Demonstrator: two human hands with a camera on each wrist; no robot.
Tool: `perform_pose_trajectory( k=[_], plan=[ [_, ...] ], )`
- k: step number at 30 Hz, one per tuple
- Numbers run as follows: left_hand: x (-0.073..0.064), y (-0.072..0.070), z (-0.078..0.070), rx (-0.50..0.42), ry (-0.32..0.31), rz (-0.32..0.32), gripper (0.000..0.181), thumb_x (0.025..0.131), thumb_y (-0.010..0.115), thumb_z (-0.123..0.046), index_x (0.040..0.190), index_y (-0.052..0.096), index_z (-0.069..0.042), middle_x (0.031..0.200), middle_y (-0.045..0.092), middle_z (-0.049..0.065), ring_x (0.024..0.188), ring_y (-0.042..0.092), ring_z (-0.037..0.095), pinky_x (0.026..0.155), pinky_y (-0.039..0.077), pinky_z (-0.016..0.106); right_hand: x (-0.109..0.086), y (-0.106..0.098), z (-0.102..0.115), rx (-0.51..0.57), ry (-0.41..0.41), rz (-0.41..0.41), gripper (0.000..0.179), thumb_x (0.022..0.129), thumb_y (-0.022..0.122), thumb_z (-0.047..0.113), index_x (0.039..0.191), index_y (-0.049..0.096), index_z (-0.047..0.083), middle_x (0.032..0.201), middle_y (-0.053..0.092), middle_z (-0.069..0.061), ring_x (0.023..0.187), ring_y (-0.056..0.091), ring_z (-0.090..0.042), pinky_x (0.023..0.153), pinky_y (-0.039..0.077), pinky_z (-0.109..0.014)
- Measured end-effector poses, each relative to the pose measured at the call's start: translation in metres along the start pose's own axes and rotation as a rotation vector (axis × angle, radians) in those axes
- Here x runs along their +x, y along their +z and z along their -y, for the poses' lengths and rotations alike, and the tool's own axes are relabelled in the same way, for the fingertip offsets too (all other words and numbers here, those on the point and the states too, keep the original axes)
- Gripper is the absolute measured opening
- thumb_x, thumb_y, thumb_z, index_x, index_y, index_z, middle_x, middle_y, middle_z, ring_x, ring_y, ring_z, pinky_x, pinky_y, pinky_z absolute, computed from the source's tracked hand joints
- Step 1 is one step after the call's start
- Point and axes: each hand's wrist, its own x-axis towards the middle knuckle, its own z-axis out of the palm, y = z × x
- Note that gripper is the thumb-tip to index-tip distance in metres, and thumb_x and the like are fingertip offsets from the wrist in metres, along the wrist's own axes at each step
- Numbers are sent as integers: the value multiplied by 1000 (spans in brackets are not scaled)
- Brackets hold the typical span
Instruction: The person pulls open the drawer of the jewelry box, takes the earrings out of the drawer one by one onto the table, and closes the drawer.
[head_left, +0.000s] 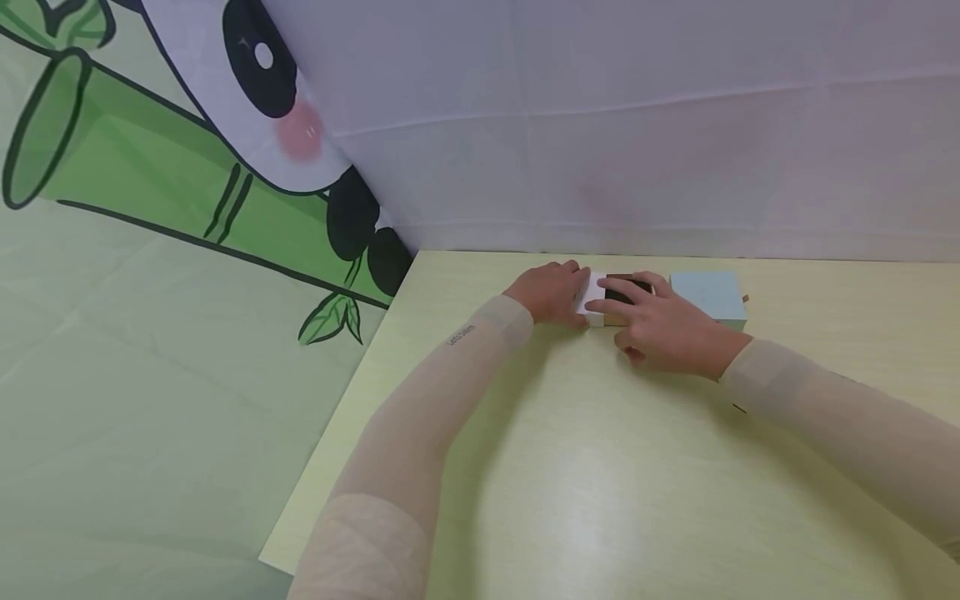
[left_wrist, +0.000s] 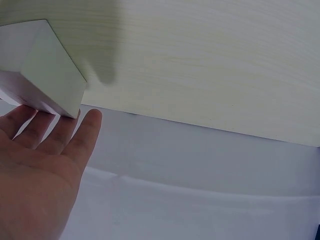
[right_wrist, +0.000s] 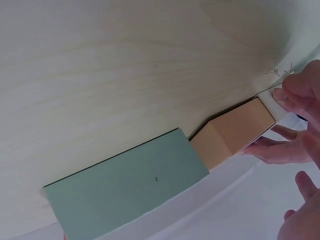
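Both sleeved forearms are reaching forward, the right sleeve (head_left: 840, 429) crossing from the right and the left sleeve (head_left: 408, 421) rising from below. The right hand (head_left: 671, 333) is spreading its fingers over the brown box (right_wrist: 245, 125), palm down, gripping nothing that shows. The left hand (head_left: 551, 293) is holding the white box (left_wrist: 55, 75), thumb at the near side, fingers along the far side. The pale wooden table (head_left: 570, 467) is carrying all the boxes in a row near its far edge; a whitish cloth (head_left: 637, 167) is hanging behind. The pale blue box (head_left: 707, 292) is forming the row's right end, with the brown box lying between it and the white one. The right fingers are partly blocking the head view of the brown box. A printed bamboo stalk (head_left: 157, 142) is showing at far left.
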Motion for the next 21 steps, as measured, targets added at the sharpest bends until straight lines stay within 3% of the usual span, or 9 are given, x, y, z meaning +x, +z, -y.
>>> perform_pose_trajectory(
  k=[6, 12, 21],
  plan=[
    [-1, 1, 0, 27, 2, 9, 97, 110, 78, -66, 182, 40, -13, 171, 61, 6, 147, 68, 26, 125, 61, 44, 0, 2, 3, 16, -3, 1, 30, 87, 100, 11, 71, 81, 29, 161, 73, -4, 162, 58, -44, 124, 49, -72],
    [1, 1, 0, 28, -3, 9, 98, 109, 78, -67, 182, 40, -14, 170, 62, 5, 145, 68, 25, 124, 62, 43, -1, 5, 1, 2, 4, 33, 26, 89, 100, 17, 74, 84, 30, 162, 72, -2, 165, 56, -43, 128, 46, -71],
    [3, 1, 0, 34, -13, 12, 98, 110, 77, -67, 183, 39, -14, 171, 61, 5, 147, 68, 24, 125, 62, 43, 0, 4, -1, 22, -7, 12, 27, 88, 99, 12, 72, 83, 27, 161, 73, -4, 163, 57, -44, 126, 48, -72]
  ],
)
